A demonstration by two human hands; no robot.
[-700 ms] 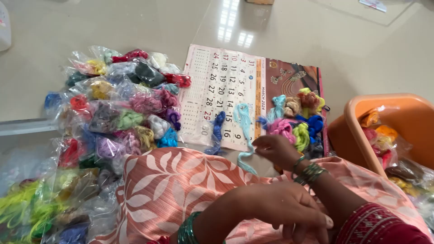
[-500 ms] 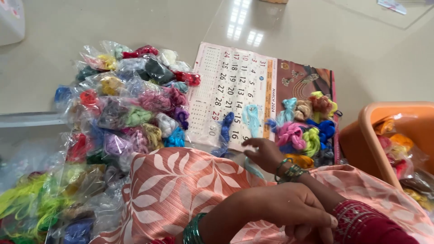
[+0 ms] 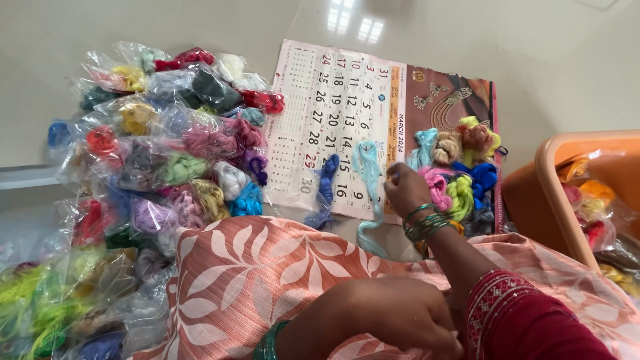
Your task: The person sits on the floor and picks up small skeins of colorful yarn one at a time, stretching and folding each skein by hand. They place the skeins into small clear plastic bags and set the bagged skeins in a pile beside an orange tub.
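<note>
A: State edges and free space.

B: Bare floor (image 3: 133,27) lies open beyond the wall calendar (image 3: 333,120). A heap of bagged thread skeins (image 3: 167,153) bounds it on one side, an orange tub (image 3: 553,193) on the other.

A: Hands?

B: The right hand (image 3: 405,192) reaches to the calendar, fingers curled beside the pale blue skein (image 3: 367,167), near the loose coloured skeins (image 3: 460,167); actual grip cannot be confirmed. The left hand (image 3: 387,320) rests loosely curled on the peach patterned cloth (image 3: 233,267).

A: Obstructions?

B: Left fingertips are cut off by the frame edge. The tub contents are indistinct.
</note>
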